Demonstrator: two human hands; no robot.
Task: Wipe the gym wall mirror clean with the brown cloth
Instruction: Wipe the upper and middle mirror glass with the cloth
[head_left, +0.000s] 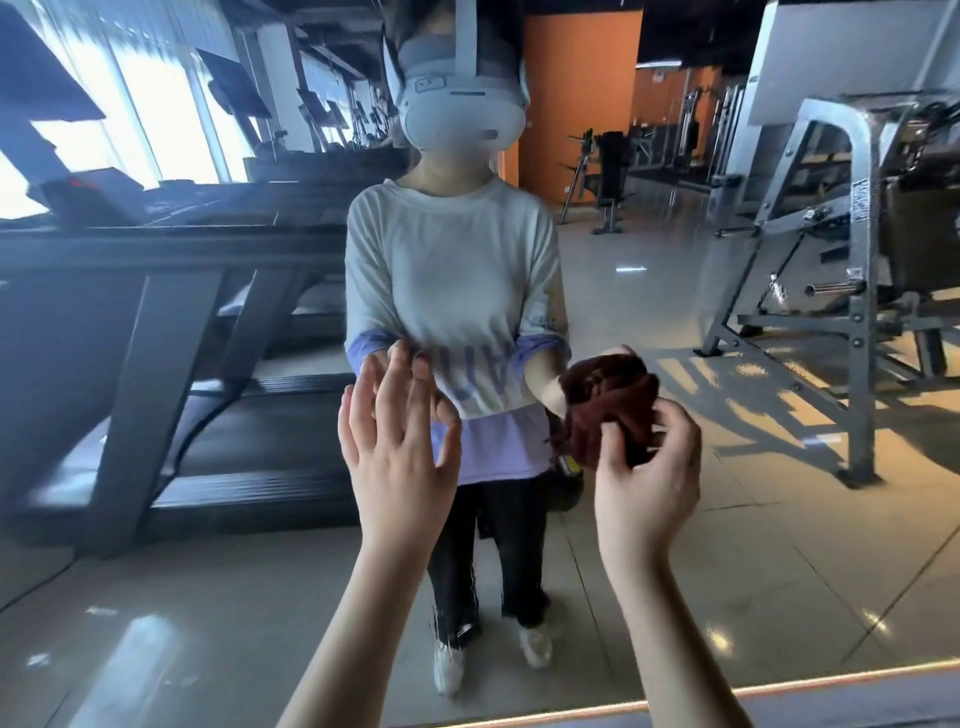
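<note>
Both hands were raised in front of the chest, close to the mirror (208, 623). On the left, the left hand (400, 457) was held up with its fingers straight and spread, holding nothing, and its fingertips met their own reflection at the glass. On the right, the right hand (644, 467) had its thumb and fingers curled round the brown cloth (592, 426), which was bunched into a tight wad and held up just in front of the mirror. Whether the cloth touched the glass could not be told.

Beyond the hands, the mirror showed the person's reflection (452, 291) standing on a tiled floor (649, 571), wearing a white headset (460, 111). A dark treadmill (171, 291) stood reflected on the left before bright windows, and a grey metal weight machine (852, 249) on the right. Farthest off, an orange wall (576, 93) rose behind more gym equipment.
</note>
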